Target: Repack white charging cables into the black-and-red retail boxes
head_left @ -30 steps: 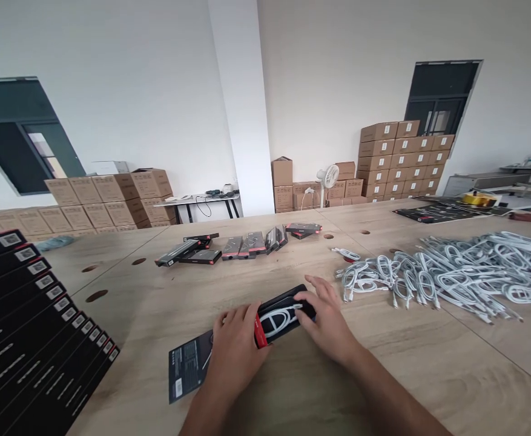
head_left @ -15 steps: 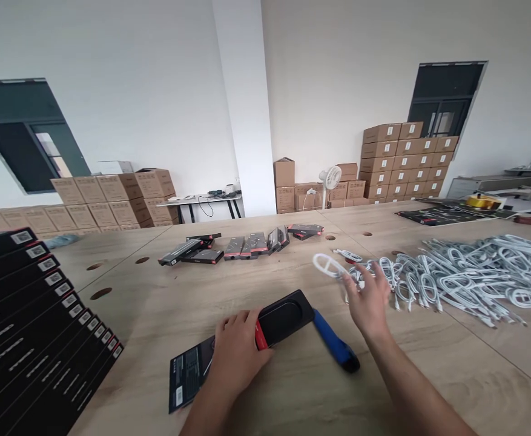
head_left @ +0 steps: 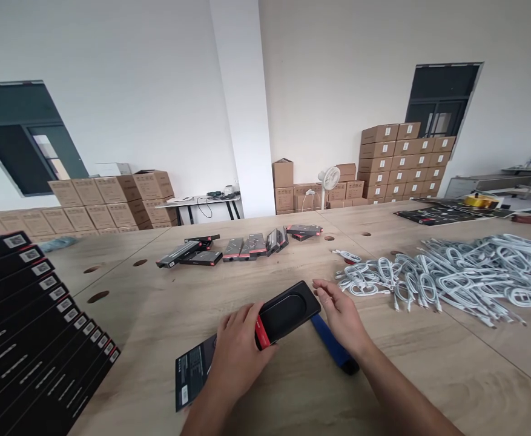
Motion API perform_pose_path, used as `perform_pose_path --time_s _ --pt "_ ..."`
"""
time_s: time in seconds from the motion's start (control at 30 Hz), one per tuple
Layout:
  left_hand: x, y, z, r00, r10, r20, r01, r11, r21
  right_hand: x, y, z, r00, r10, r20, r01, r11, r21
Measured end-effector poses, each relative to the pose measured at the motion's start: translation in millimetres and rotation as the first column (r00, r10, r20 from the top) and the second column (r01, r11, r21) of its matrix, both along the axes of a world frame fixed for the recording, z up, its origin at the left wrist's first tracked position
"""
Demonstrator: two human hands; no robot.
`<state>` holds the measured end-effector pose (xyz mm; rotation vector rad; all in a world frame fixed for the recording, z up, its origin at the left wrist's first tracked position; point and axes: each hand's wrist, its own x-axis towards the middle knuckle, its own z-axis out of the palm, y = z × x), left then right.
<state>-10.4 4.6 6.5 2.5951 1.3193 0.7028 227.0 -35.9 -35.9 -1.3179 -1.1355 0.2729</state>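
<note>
The right hand (head_left: 341, 318) has come back from near the white cable pile (head_left: 474, 275) at the right to the tray's right end, and the cable loop it carried no longer shows. Its fingers are bent; whether they pinch anything or touch the tray, I cannot tell. The left hand (head_left: 242, 345) wraps its fingers around the red-edged box (head_left: 262, 333), probably to steady it while the black tray (head_left: 287, 312) juts out rightward, recess up. A blue-handled tool (head_left: 326, 342) lies on the bench (head_left: 292, 387) just beside it, perhaps for easy reach.
</note>
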Motion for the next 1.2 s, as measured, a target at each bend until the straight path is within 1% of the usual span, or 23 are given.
perform_pose_path --time_s 0.1,0.2,0.47,0.8,1.2 --pt "0.0 0.3 0.0 1.0 0.005 0.007 -0.005 1.0 -0.009 -3.5 -1.7 2.4 0.999 0.038 -0.023 -0.038 0.999 -0.002" --pt "-0.4 0.6 0.2 1.0 0.018 0.006 -0.018 1.0 -0.022 -4.6 -2.2 4.0 0.998 0.051 -0.037 -0.051 0.999 0.002" --pt "-0.1 0.9 -0.1 0.999 0.02 0.03 -0.019 1.0 -0.017 -2.2 -2.0 1.9 0.996 0.043 -0.075 -0.042 0.999 0.005" --pt "-0.3 1.8 -1.8 0.996 -0.007 0.084 0.006 1.0 0.013 -2.9 -2.6 5.2 0.996 0.038 -0.083 -0.037 0.999 0.013" --pt "0.4 0.9 -0.2 0.998 0.003 0.066 -0.003 1.0 -0.004 -2.5 -3.1 4.6 0.996 0.032 -0.086 -0.03 0.999 0.02"
